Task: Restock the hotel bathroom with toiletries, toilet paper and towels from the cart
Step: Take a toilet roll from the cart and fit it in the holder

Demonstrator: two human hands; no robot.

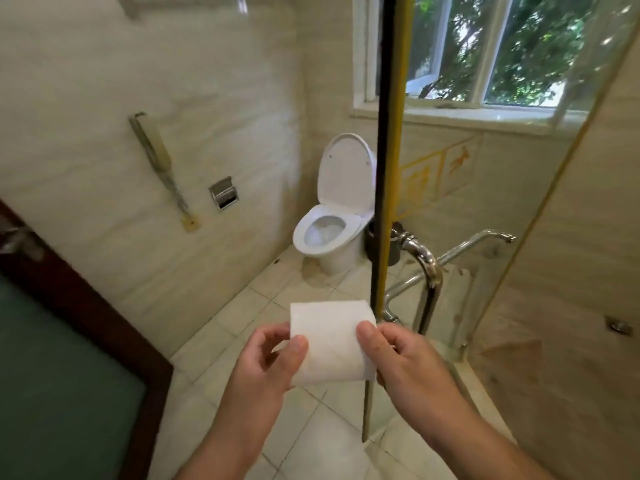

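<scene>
A white toilet paper roll (330, 341) is held in front of me, low in the middle of the view. My left hand (268, 358) grips its left side and my right hand (401, 358) grips its right side, thumbs on top. A chrome toilet paper holder (224, 193) is set into the left wall, with no roll visible in it. Beyond it stands a white toilet (329, 230) with its lid up.
A glass shower door with a dark and yellow edge (388, 168) and a chrome handle (424, 268) stands just right of the roll. A wall phone (156, 161) hangs on the left wall. A dark wooden door (79, 341) is at the lower left. A window (485, 53) is at the back.
</scene>
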